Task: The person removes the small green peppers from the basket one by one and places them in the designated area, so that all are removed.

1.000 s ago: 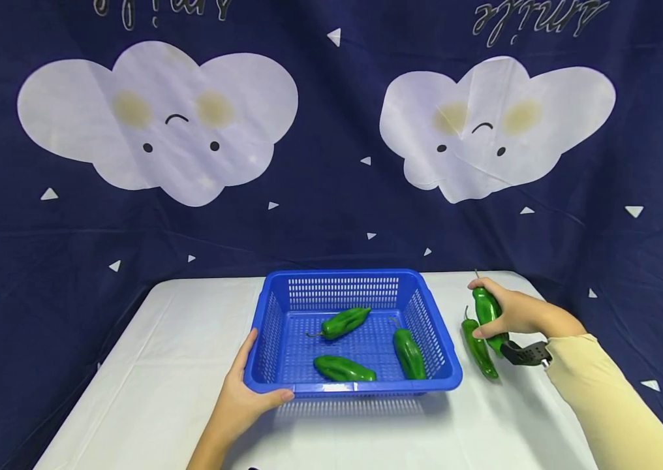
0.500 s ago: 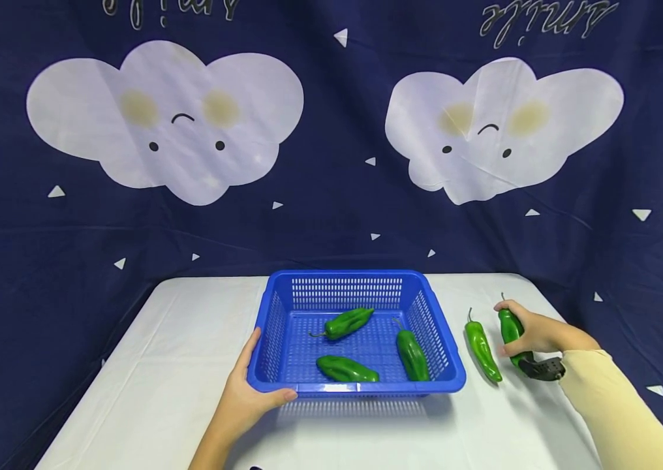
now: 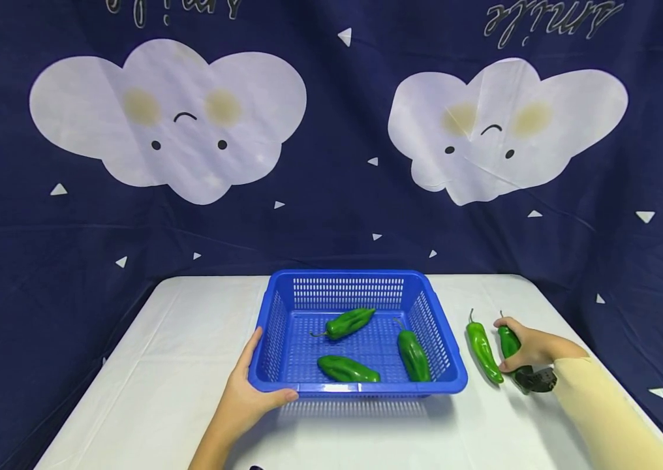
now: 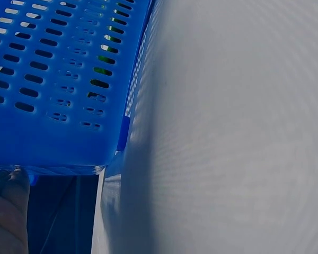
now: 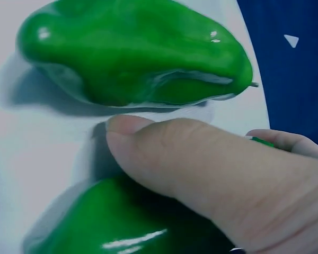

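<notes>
In the head view a blue plastic basket point(image 3: 361, 388) stands mid-table with three green peppers point(image 3: 349, 369) inside. My left hand point(image 3: 243, 398) holds its near left corner, thumb along the front rim and fingers along the left side. The basket's slotted wall point(image 4: 29, 92) and my thumb point(image 4: 8, 211) show in the left wrist view. To the right, my right hand point(image 3: 534, 346) grips a green pepper point(image 3: 508, 343) low at the table. A lighter green pepper point(image 3: 483, 352) lies just left of it. In the right wrist view my thumb point(image 5: 180, 148) lies between the two peppers.
A white cloth covers the table point(image 3: 190, 339). Behind it hangs a dark blue curtain point(image 3: 343, 215) with cloud prints. A black wrist strap point(image 3: 537, 380) sits by my right hand, below a pale yellow sleeve point(image 3: 601, 405).
My right hand has carried its pepper rightward from over the other pepper, then down toward the table. The other pepper is now fully uncovered. My left hand has kept its hold on the basket.
</notes>
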Demonstrator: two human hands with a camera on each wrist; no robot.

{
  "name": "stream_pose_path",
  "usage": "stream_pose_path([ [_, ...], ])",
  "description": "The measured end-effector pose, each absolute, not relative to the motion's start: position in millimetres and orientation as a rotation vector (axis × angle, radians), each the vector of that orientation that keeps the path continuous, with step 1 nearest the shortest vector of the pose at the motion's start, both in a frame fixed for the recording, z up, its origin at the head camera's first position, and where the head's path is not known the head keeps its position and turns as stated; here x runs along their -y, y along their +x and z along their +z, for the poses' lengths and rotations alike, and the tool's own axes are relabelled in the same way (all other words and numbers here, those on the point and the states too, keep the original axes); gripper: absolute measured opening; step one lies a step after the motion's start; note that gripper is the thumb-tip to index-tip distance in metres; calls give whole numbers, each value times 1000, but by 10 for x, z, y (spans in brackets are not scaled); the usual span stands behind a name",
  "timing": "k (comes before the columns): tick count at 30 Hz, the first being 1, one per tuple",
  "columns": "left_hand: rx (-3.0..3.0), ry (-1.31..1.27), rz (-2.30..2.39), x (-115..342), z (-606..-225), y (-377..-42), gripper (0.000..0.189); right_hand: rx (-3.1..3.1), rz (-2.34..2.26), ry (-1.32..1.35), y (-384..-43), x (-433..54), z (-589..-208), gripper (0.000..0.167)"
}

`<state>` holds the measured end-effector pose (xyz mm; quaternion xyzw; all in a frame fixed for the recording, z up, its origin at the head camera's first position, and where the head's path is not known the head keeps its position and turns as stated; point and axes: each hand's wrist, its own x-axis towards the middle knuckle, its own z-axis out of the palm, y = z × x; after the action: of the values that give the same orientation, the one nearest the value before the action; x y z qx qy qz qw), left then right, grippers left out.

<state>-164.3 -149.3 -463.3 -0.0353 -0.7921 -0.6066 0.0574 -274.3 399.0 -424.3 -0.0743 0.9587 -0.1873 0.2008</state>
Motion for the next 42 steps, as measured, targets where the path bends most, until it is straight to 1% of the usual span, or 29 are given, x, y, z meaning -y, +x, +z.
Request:
stream_pose_path([
  [3, 2405, -106, -1831, 1492, -4639, -1645, 125, -2674, -527, -214, -2741, -3985, -4278, 94],
  [10, 2407, -115, -1813, 1497, -4642, -1641, 126, -2709, -489, -298, -2721, -3966, -4280, 86],
  [17, 2413, -124, -1800, 1496, -4634, -1645, 126, -2720, -401, -218, -2724, -3945, -4193, 93],
  [25, 2406, -115, -1816, 1496, -4635, -1642, 126, -2844, -276, -240, -2741, -3878, -4030, 89],
  [30, 2406, -108, -1832, 1495, -4622, -1640, 125, -2889, -387, -299, -2781, -3722, -3910, 88],
  [38, 2405, -126, -1824, 1498, -4600, -1644, 125, -2943, -510, -429, -2885, -3324, -3624, 88],
  [42, 2416, -123, -1808, 1504, -4616, -1636, 125, -2947, -543, -477, -2915, -3117, -3520, 84],
])
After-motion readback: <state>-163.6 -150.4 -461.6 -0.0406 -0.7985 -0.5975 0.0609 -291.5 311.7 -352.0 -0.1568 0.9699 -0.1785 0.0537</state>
